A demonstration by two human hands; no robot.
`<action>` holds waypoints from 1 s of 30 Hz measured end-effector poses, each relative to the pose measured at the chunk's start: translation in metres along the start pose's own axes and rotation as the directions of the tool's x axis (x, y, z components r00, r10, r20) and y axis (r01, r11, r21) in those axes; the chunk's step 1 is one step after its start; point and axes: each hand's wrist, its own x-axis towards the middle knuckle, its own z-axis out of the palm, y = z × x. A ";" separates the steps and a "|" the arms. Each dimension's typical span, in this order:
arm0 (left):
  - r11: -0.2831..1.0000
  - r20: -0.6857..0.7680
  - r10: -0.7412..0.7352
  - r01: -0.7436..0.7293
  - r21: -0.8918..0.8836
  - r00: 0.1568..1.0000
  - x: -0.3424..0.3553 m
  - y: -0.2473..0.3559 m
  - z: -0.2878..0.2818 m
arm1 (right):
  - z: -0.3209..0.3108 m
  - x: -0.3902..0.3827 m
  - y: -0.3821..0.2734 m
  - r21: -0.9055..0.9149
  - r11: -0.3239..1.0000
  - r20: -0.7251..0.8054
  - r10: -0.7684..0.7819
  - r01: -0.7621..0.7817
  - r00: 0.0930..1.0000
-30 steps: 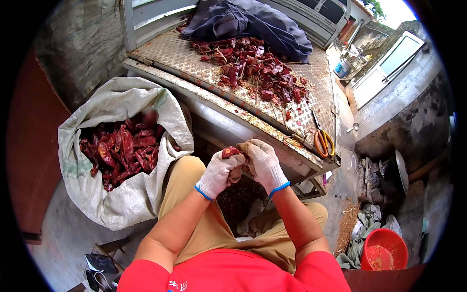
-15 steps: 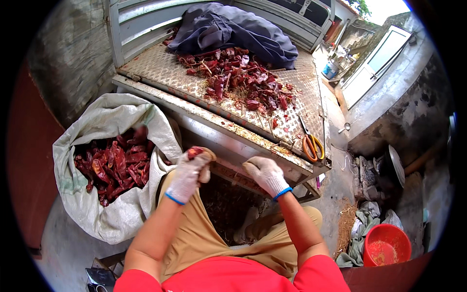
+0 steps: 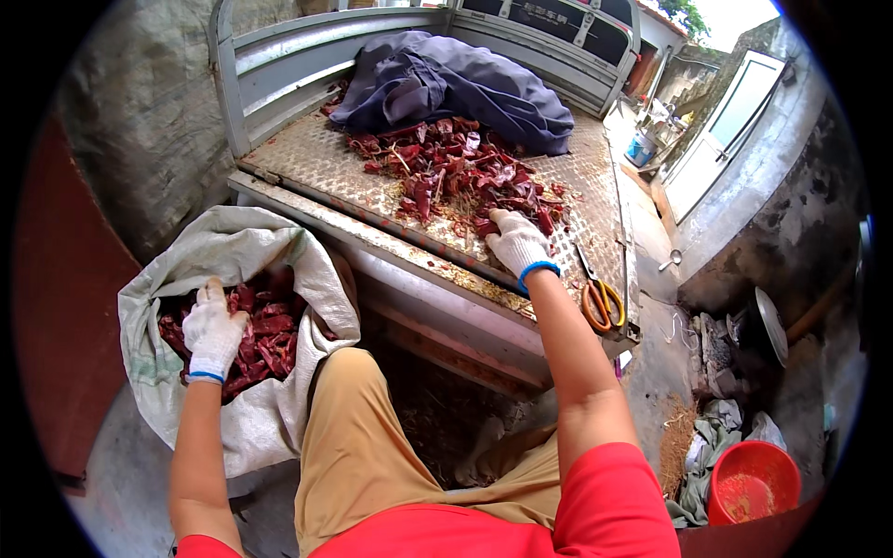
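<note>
while the left hand (image 3: 214, 330), in a white knitted glove with a blue cuff, reaches into the mouth of a large off-white woven sack (image 3: 265, 432), the right hand (image 3: 518, 244), gloved alike, stretches out to the near edge of a loose heap of dark red dried pepper pieces (image 3: 442, 172). the left hand lies with its back up over the wrinkled red dried peppers (image 3: 270, 325) inside the sack; its fingers point away from the body, and whether they grip one i cannot tell. the right hand's fingertips meet the heap, and its glove hides whether anything is held. the heap spreads across a worn metal truck bed (image 3: 302, 153) with a raised tread pattern, in front of a bunched, dark grey-purple cloth (image 3: 465, 84). scissors with orange and yellow handles (image 3: 593, 281) lie near the bed's right front corner, apart from the right hand. the sack stands left of the tan-trousered knee (image 3: 349, 391), and a round red plastic basin (image 3: 779, 465) sits at lower right.
</note>
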 end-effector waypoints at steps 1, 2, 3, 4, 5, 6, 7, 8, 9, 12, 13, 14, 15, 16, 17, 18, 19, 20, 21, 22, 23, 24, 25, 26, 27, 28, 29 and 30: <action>0.997 -0.062 0.041 -0.037 0.072 0.997 -0.004 -0.002 0.004 | 0.002 0.004 -0.005 -0.023 1.000 0.044 0.007 -0.006 0.999; 0.993 -0.095 0.070 -0.060 0.098 0.993 -0.005 0.000 0.007 | 0.001 0.008 -0.007 -0.006 0.999 0.047 0.034 -0.034 0.998; 0.993 -0.084 0.120 -0.119 0.027 0.989 -0.007 0.013 0.002 | 0.001 0.009 -0.002 -0.002 0.997 0.055 0.074 -0.074 0.996; 0.981 -0.146 0.182 -0.190 -0.043 0.972 -0.011 0.018 0.000 | -0.008 0.004 -0.006 0.058 0.994 0.047 0.094 -0.097 0.994; 0.958 -0.213 0.239 -0.266 -0.108 0.948 -0.014 0.026 -0.001 | -0.012 0.000 -0.006 0.092 0.993 0.028 0.072 -0.075 0.997; 0.914 -0.249 0.270 -0.329 -0.237 0.930 -0.018 0.043 -0.005 | -0.017 -0.004 -0.001 0.074 0.996 0.031 0.056 -0.058 0.998; 0.848 -0.289 0.297 -0.390 -0.358 0.910 -0.023 0.064 -0.009 | -0.021 -0.008 0.004 0.056 0.997 0.035 0.042 -0.044 0.998; 0.792 -0.266 0.276 -0.375 -0.482 0.924 -0.030 0.083 -0.006 | -0.026 -0.013 0.002 0.012 0.999 0.045 0.045 -0.045 0.998; 0.776 -0.302 0.330 -0.439 -0.453 0.894 -0.037 0.100 -0.001 | -0.026 -0.015 0.004 0.012 0.999 0.051 0.034 -0.035 0.998; 0.688 -0.133 0.407 -0.399 -0.606 0.904 -0.060 0.158 -0.005 | -0.028 -0.022 0.008 -0.022 1.000 0.073 -0.008 0.010 0.997; 0.593 -0.201 0.419 -0.435 -0.678 0.885 -0.069 0.174 0.003 | -0.032 -0.027 0.002 -0.021 0.999 0.079 -0.035 0.037 0.996; 0.587 -0.168 0.445 -0.429 -0.687 0.880 -0.078 0.190 0.006 | -0.030 -0.029 0.000 -0.001 0.999 0.082 -0.054 0.054 0.995; 0.519 -0.181 0.483 -0.447 -0.728 0.857 -0.087 0.207 -0.001 | -0.027 -0.031 0.004 0.013 0.998 0.087 -0.060 0.059 0.994; 0.483 -0.101 0.525 -0.394 -0.782 0.845 -0.094 0.222 -0.006 | -0.023 -0.030 0.007 -0.042 0.997 0.119 -0.062 0.067 0.991; 0.448 -0.024 0.569 -0.334 -0.829 0.822 -0.100 0.234 -0.010 | -0.021 -0.030 0.013 -0.052 0.996 0.105 -0.066 0.072 0.992; 0.433 -0.005 0.565 -0.302 -0.849 0.825 -0.102 0.240 -0.011 | -0.021 -0.030 0.012 -0.056 0.995 0.093 -0.077 0.083 0.993; 0.416 0.014 0.564 -0.270 -0.868 0.826 -0.105 0.245 -0.010 | -0.021 -0.031 0.012 -0.061 0.994 0.080 -0.088 0.093 0.993; 0.398 0.031 0.563 -0.238 -0.886 0.826 -0.106 0.249 -0.010 | -0.021 -0.035 0.013 -0.081 0.993 0.022 -0.087 0.089 0.996; 0.380 -0.011 0.549 -0.261 -0.887 0.836 -0.108 0.250 -0.008 | -0.025 -0.041 0.010 -0.107 0.986 0.033 -0.123 0.126 0.992; 0.365 -0.053 0.531 -0.285 -0.887 0.846 -0.109 0.249 -0.005 | -0.036 -0.049 0.001 -0.132 0.977 0.044 -0.162 0.167 0.986; 0.349 -0.096 0.512 -0.309 -0.885 0.853 -0.111 0.248 -0.001 | -0.049 -0.056 -0.007 -0.164 0.971 0.101 -0.160 0.175 0.982; 0.351 -0.179 0.489 -0.380 -0.856 0.854 -0.111 0.247 0.007 | -0.065 -0.066 -0.026 -0.191 0.964 0.201 -0.145 0.184 0.969; 0.359 -0.257 0.463 -0.445 -0.821 0.848 -0.111 0.245 0.019 | -0.077 -0.077 -0.041 -0.200 0.955 0.280 -0.159 0.219 0.947; 0.370 -0.332 0.437 -0.504 -0.781 0.836 -0.112 0.243 0.027 | -0.083 -0.089 -0.055 -0.186 0.947 0.354 -0.185 0.263 0.917; 0.347 -0.295 0.474 -0.484 -0.803 0.829 -0.113 0.245 0.025 | -0.083 -0.101 -0.058 -0.156 0.934 0.386 -0.243 0.322 0.890; 0.327 -0.259 0.511 -0.464 -0.823 0.820 -0.114 0.247 0.018 | -0.082 -0.113 -0.061 -0.120 0.917 0.416 -0.302 0.381 0.858; 0.310 -0.223 0.545 -0.442 -0.842 0.808 -0.115 0.249 0.011 | -0.079 -0.120 -0.065 -0.118 0.895 0.443 -0.339 0.429 0.830; 0.341 -0.083 0.614 -0.359 -0.869 0.785 -0.119 0.251 0.005 | -0.074 -0.126 -0.065 -0.100 0.880 0.443 -0.378 0.464 0.813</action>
